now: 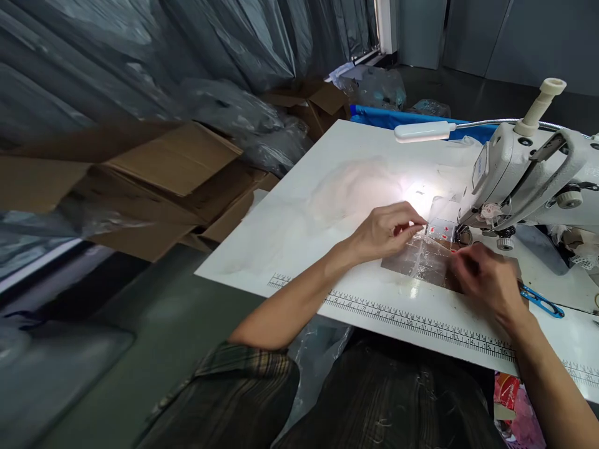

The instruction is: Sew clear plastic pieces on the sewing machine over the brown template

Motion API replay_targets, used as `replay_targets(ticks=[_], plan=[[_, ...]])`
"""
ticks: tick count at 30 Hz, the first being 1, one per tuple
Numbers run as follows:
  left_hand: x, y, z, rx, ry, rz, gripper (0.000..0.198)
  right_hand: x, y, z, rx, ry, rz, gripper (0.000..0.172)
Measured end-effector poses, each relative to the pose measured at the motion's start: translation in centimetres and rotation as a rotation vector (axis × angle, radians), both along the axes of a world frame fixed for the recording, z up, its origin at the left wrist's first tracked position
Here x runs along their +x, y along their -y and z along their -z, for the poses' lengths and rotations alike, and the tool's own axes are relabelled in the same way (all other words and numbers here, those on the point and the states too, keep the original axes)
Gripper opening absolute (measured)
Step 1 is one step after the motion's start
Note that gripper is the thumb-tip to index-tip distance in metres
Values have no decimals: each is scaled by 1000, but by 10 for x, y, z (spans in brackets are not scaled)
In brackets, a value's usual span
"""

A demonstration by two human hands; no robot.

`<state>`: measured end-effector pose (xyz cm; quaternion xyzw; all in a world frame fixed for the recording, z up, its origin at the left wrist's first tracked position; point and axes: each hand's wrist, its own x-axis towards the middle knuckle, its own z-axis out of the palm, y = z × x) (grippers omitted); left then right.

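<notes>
A clear plastic piece point(421, 259) with small red marks lies on the white sewing table point(327, 206), in front of the white sewing machine point(528, 181). My left hand point(386, 231) pinches the piece's far edge, fingers closed on it near the needle area. My right hand point(486, 277) rests on the piece's near right side; it is blurred by motion, so its fingers do not show clearly. A blue thread snip point(543, 302) lies just right of my right hand.
A lit gooseneck lamp point(423, 131) hangs over the table. A printed ruler point(421, 324) runs along the table's near edge. Open cardboard boxes point(163, 174) and plastic sheeting stand to the left. Blue material point(402, 117) lies behind the table.
</notes>
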<state>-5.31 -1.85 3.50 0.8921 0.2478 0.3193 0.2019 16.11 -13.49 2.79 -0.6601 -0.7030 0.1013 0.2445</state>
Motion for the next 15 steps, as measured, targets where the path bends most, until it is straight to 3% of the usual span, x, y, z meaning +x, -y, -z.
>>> replay_targets(ticks=[3,5,8,11,15], plan=[[0,2,-2,-252,-168,232,23,-20,6,7,104,-103,-505,27],[-2,0,-1,-268,-289,284,31,-28,8,10,86,-86,-661,25],[-7,-4,2,-193,-377,267,38,-27,9,4,-5,-36,-684,25],[-8,-3,0,-165,-381,289,32,-13,12,-11,-77,-84,-674,25],[5,2,-11,-70,-293,319,17,15,17,-25,-53,-197,-538,19]])
